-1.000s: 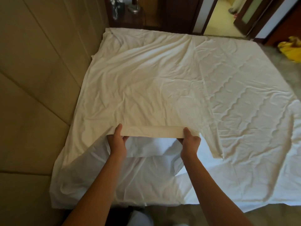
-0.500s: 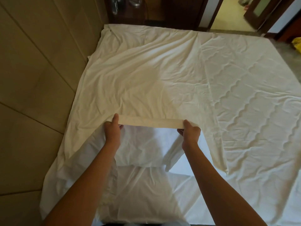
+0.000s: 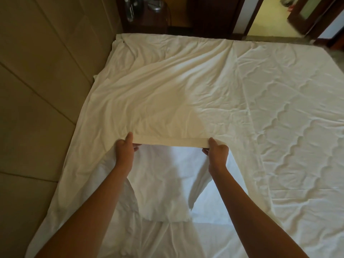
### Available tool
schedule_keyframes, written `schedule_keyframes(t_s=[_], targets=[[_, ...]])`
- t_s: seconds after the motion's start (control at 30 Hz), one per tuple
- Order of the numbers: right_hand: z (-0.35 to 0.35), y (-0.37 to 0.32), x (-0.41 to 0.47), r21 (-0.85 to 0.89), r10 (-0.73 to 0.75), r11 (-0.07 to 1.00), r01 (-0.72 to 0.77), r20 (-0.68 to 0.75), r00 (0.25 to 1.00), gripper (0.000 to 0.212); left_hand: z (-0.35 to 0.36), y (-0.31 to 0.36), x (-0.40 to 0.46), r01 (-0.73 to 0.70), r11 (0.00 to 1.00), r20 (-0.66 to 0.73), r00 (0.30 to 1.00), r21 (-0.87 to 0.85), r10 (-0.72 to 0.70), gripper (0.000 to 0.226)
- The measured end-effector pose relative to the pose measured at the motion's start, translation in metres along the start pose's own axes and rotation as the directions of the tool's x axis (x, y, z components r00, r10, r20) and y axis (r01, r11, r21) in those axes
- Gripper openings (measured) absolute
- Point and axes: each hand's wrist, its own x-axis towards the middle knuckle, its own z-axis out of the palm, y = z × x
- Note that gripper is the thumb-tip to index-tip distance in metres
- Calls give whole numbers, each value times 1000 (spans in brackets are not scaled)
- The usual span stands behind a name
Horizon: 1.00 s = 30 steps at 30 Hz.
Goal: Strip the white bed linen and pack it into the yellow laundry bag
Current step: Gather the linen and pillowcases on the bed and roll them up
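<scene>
The large, creased white cotton bed sheet (image 3: 186, 94) lies spread over the bed; left hand (image 3: 124, 150) and right hand (image 3: 217, 151) pinch its near hem. Light, limp, best gathered from there.

Matt, creased white cloth sheet (image 3: 186, 94); smooth padded beige wall panels (image 3: 37, 81); dark glossy wooden nightstand (image 3: 149, 23).
</scene>
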Motion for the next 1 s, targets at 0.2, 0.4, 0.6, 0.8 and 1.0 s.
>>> schedule_keyframes(t_s=[0.2, 0.4, 0.6, 0.8, 1.0], targets=[[45, -9, 82, -111, -121, 987, 114, -58, 991, 44, 48, 11, 88, -57, 985, 68, 997, 164, 46, 33], [97, -11, 175, -185, -183, 966, 181, 6, 983, 32, 101, 5, 186, -46, 973, 106, 994, 226, 23, 38], [133, 33, 262, -292, -107, 951, 104, 8, 994, 34, 133, -59, 266, 48, 960, 111, 990, 275, -82, 48], [143, 88, 317, -551, -131, 823, 140, 56, 990, 41, 137, -132, 300, 122, 949, 111, 981, 291, -160, 51], [158, 95, 351, -562, -176, 789, 247, 178, 968, 42, 162, -134, 330, 121, 971, 145, 978, 208, -153, 51]])
